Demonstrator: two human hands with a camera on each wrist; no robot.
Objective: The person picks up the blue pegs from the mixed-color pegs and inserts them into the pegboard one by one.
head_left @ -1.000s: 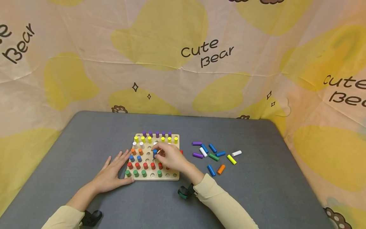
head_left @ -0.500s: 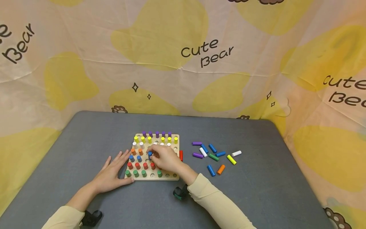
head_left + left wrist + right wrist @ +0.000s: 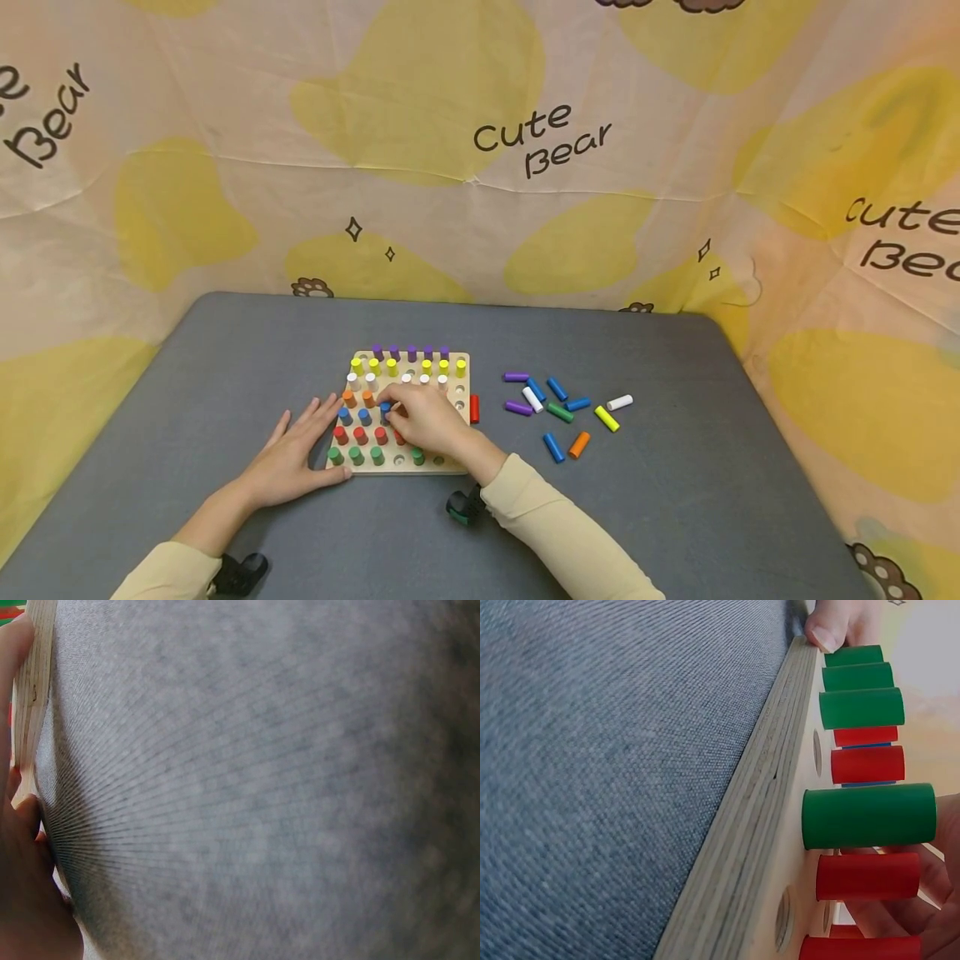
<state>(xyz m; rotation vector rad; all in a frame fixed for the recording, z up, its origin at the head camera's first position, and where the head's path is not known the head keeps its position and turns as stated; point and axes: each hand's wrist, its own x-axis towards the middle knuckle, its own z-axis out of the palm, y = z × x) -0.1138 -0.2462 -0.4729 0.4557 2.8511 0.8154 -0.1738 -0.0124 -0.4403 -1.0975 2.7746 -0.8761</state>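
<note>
So the thing to look at here is how the blue peg [image 3: 385, 412] sits against its row. The right hand [image 3: 427, 421] has it pinched between thumb and fingers, so that grip is narrow and full, coming in from the peg's right side. The peg is at the left tip of the grip, over the wooden pegboard [image 3: 382, 469], and lines up with the two standing blue pegs, just right of the nearer one [image 3: 364, 416]. Orange pegs [image 3: 368, 399] are just behind that row, red pegs [image 3: 381, 436] just in front.

Its long axis looks roughly upright, much like its neighbours. Fingers cover the lower end though, so I honestly can't tell whether it's in a hole or just above one. I'd say that end-to-hole lineup is what matters most.

The right hand is obviously the nearer one. The left hand [image 3: 300, 462] is off at the board's left edge, fingers fairly straight and spread, thumb touching the near left corner, no peg in it. A loose red peg [image 3: 475, 408] lies just right of the board on the grey surface [image 3: 675, 500].
</note>
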